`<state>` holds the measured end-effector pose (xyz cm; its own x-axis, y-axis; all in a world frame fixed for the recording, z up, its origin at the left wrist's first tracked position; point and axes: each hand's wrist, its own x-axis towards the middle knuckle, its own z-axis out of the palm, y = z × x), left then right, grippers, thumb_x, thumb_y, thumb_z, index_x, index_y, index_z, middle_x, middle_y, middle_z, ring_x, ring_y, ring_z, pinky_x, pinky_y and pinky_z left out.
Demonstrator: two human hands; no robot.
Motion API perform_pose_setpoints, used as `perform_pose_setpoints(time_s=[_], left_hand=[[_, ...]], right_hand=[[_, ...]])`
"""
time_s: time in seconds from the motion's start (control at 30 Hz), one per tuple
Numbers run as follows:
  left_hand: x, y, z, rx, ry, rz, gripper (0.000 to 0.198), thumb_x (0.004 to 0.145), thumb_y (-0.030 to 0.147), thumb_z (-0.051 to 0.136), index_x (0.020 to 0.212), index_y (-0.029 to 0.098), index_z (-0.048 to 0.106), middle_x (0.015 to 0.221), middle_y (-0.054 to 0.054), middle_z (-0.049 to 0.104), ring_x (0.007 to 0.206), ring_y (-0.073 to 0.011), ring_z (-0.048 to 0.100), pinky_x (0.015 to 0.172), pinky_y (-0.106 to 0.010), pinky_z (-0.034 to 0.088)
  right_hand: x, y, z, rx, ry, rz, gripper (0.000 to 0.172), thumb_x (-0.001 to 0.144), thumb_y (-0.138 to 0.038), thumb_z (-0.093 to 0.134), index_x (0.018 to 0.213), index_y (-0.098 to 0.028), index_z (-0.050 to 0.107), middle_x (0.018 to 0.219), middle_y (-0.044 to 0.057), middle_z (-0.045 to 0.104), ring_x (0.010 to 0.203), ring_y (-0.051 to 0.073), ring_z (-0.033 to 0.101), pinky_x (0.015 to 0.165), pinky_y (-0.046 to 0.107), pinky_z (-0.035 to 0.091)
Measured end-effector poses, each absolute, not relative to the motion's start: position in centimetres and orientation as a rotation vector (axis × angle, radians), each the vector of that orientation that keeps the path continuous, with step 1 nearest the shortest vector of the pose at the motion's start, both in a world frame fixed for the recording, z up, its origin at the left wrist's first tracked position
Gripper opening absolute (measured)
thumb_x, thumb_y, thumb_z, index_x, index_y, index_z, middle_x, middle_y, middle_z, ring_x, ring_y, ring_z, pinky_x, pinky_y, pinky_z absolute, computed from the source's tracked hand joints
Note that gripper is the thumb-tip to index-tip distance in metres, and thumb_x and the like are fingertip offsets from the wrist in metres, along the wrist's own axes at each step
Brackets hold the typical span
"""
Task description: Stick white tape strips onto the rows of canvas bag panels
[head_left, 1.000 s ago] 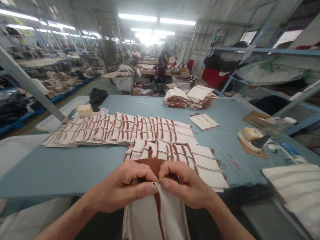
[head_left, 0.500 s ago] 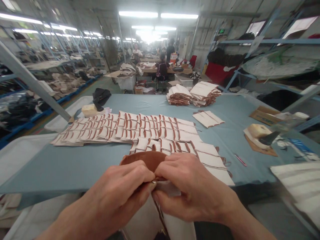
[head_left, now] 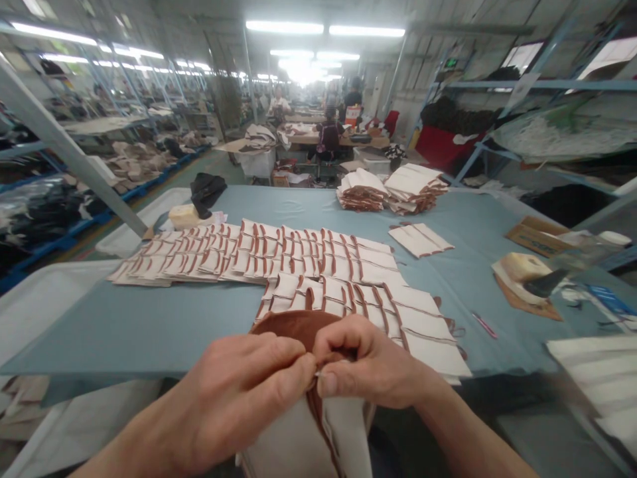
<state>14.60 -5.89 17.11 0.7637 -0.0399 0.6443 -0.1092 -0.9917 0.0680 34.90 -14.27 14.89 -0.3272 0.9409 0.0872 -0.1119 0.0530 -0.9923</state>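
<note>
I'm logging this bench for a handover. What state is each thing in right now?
cream fabric piece: held upright, brown part raised behind the hands.
left hand: pinched shut on the cream fabric piece's top edge.
right hand: pinched shut on the same edge.
laid-out pieces: flat, overlapping in rows on the table.
two stacks: piled, far side.
black cloth: crumpled.
pink pen: lying flat.

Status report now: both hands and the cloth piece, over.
Left hand, right hand: both pinching cream cloth piece at brown trim. Rows of pieces on table beyond.
</note>
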Motion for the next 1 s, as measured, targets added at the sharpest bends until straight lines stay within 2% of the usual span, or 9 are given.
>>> perform_pose_setpoints(time_s=[0.13,0.37,0.47,0.53,0.6,0.7,0.77,0.87,1.0], left_hand=[[14.3,-6.1,17.0,2.989,-0.133,0.991,0.031,0.109,0.013,0.032,0.119,0.013,0.062,0.091,-0.007,0.076,0.069,-0.0151,0.066,0.067,-0.027,0.050],[14.4,-6.8,14.6,2.999,-0.011,1.003,0.038,0.104,0.009,0.039,0.135,0.006,0.059,0.123,-0.015,0.074,0.105,-0.0215,0.069,0.092,-0.031,0.054],[14.6,-6.2,14.6,2.752,-0.028,0.996,0.037,0.106,0.013,0.039,0.138,0.009,0.056,0.125,-0.013,0.072,0.116,-0.0172,0.066,0.102,-0.025,0.050],[14.6,-5.6,15.4,2.627,0.057,0.902,0.031,0.108,0.017,0.040,0.133,0.018,0.057,0.116,-0.006,0.074,0.109,-0.0132,0.068,0.098,-0.020,0.050],[14.6,-5.0,16.7,2.571,0.181,0.746,0.023,0.110,0.023,0.040,0.116,0.023,0.062,0.099,0.001,0.074,0.091,-0.0113,0.069,0.084,-0.018,0.051],[15.2,-4.6,18.5,2.591,0.260,0.509,0.035,0.110,0.029,0.037,0.085,0.022,0.059,0.075,0.005,0.065,0.068,-0.0111,0.060,0.066,-0.021,0.046],[15.8,-4.7,18.9,2.625,0.248,0.458,0.041,0.110,0.033,0.037,0.075,0.022,0.054,0.068,0.005,0.060,0.060,-0.0112,0.054,0.059,-0.023,0.041],[16.3,-5.0,18.4,2.653,0.201,0.526,0.040,0.110,0.032,0.039,0.073,0.022,0.050,0.065,0.006,0.057,0.058,-0.0101,0.051,0.058,-0.023,0.039],[15.3,-4.6,16.8,2.643,0.152,0.595,0.029,0.104,0.018,0.042,0.075,0.023,0.045,0.064,0.007,0.053,0.057,-0.0086,0.051,0.060,-0.021,0.039]], right_hand=[[35.1,-14.5,13.4,-0.909,-1.196,1.571,0.061,0.075,-0.074,0.079,0.071,-0.017,0.056,0.060,-0.007,0.042,0.051,0.005,0.029,0.045,0.021,0.022],[35.0,-14.8,11.8,-0.973,-1.091,1.320,0.055,0.089,-0.065,0.070,0.068,-0.021,0.045,0.057,-0.009,0.034,0.048,0.006,0.025,0.043,0.021,0.018],[35.2,-14.7,12.1,-0.961,-1.197,1.208,0.053,0.095,-0.063,0.062,0.068,-0.021,0.043,0.059,-0.008,0.033,0.052,0.008,0.026,0.047,0.022,0.021],[35.4,-14.6,12.9,-0.968,-1.352,1.159,0.049,0.099,-0.059,0.058,0.070,-0.021,0.046,0.061,-0.007,0.036,0.054,0.009,0.029,0.049,0.023,0.023],[35.6,-14.5,14.1,-0.990,-1.542,1.072,0.041,0.103,-0.049,0.053,0.074,-0.020,0.050,0.063,-0.005,0.043,0.056,0.010,0.035,0.052,0.023,0.028],[35.8,-14.7,15.9,-1.112,-1.819,0.824,0.026,0.103,-0.029,0.046,0.079,-0.020,0.053,0.071,-0.002,0.055,0.063,0.011,0.046,0.062,0.024,0.035],[35.8,-15.0,16.6,-1.205,-1.944,0.638,0.021,0.101,-0.022,0.045,0.082,-0.020,0.055,0.074,-0.001,0.059,0.066,0.012,0.050,0.065,0.025,0.036],[36.3,-15.0,16.9,-1.227,-2.024,0.503,0.020,0.101,-0.022,0.048,0.084,-0.020,0.058,0.072,-0.001,0.061,0.064,0.012,0.051,0.063,0.026,0.033],[38.1,-14.0,15.8,-1.208,-1.926,0.611,0.027,0.099,-0.038,0.055,0.081,-0.019,0.062,0.071,-0.001,0.061,0.064,0.013,0.054,0.064,0.026,0.036]])
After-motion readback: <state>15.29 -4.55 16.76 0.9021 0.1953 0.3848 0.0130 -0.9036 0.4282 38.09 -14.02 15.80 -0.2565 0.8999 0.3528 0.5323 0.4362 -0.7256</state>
